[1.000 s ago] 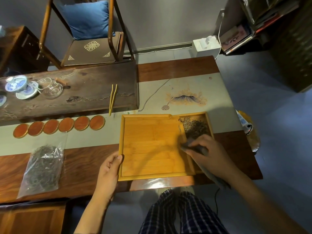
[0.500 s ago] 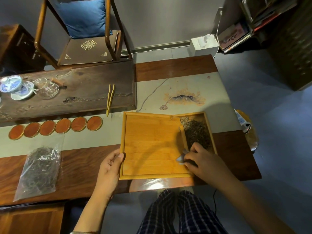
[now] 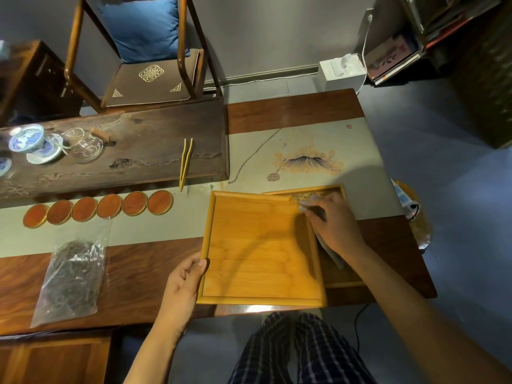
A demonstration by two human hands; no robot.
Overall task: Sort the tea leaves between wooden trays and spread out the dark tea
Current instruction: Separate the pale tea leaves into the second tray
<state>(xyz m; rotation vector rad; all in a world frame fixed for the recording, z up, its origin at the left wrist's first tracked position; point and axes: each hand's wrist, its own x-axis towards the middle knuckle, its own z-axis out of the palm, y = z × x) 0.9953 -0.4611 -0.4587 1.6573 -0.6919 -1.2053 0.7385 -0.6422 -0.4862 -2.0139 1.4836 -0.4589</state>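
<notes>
- Dark tea leaves (image 3: pixel 306 195) lie loose in the lower wooden tray (image 3: pixel 343 284) at 3 o'clock, mostly hidden; light and brittle, so you should sweep them gently.
- Your right hand (image 3: pixel 336 227) is closed on a dark brush-like tool (image 3: pixel 329 250) above them.
- Your left hand (image 3: pixel 185 279) pinches the rigid, empty upper tray (image 3: pixel 260 248) at 9 o'clock; hold that rim.
- Bagged tea (image 3: pixel 70 270) sits well apart at 9 o'clock.

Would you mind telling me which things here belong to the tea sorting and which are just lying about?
In use: large tray, small tray, dark tea, brush, left hand, right hand.

Lying about: coasters, tweezers, bagged tea, gaiwan, glass pitcher, tissue box.
</notes>
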